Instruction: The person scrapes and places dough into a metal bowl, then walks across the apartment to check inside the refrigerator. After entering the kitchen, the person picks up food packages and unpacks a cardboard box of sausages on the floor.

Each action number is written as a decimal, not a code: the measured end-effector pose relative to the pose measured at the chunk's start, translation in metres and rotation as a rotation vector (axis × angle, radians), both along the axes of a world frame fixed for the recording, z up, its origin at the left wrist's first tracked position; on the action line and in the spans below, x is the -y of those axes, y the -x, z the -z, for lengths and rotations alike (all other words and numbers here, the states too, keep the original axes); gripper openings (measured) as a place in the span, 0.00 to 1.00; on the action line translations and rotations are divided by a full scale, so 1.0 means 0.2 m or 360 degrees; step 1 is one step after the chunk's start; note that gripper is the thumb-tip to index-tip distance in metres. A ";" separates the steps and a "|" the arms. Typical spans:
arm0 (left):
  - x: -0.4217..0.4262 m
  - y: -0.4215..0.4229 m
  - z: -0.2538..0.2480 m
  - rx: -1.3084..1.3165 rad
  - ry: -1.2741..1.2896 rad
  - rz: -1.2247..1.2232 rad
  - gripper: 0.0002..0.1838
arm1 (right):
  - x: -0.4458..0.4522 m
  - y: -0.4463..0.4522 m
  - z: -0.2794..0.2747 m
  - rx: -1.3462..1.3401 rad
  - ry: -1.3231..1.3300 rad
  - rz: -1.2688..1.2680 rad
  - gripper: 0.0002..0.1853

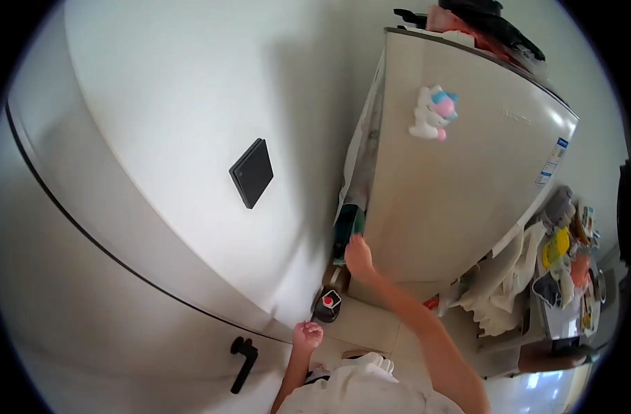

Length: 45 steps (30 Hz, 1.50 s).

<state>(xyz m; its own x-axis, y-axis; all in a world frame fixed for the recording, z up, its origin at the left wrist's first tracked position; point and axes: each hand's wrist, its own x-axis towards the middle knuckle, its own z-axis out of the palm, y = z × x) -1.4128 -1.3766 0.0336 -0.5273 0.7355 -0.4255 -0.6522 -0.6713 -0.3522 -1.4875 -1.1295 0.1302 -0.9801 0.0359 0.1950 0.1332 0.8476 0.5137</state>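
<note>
My right hand (359, 257) reaches to the gap between the refrigerator and the wall. Its fingers are closed at the lower end of a green, flat piece (358, 221) that looks like cloth or plastic; its kind cannot be made out. Just left of that piece is a dark green bag-like thing (342, 231), partly hidden in the gap. My left hand (308, 336) is held low by the door, fingers curled in, with nothing visible in them. On the floor between the hands stands a dark jug (327, 312) with a red cap and a white handle.
The silver refrigerator (453, 165) carries a unicorn-like figure (434, 114) on its door and bags (481, 31) on top. A black switch panel (252, 174) is on the wall. At lower left is a black door handle (244, 364). A cluttered table (562, 321) stands right.
</note>
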 end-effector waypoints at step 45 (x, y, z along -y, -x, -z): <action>-0.15 -0.17 -0.02 0.0027 0.0144 0.1016 0.07 | 0.34 -1.80 0.49 -0.2233 0.1876 0.2147 0.37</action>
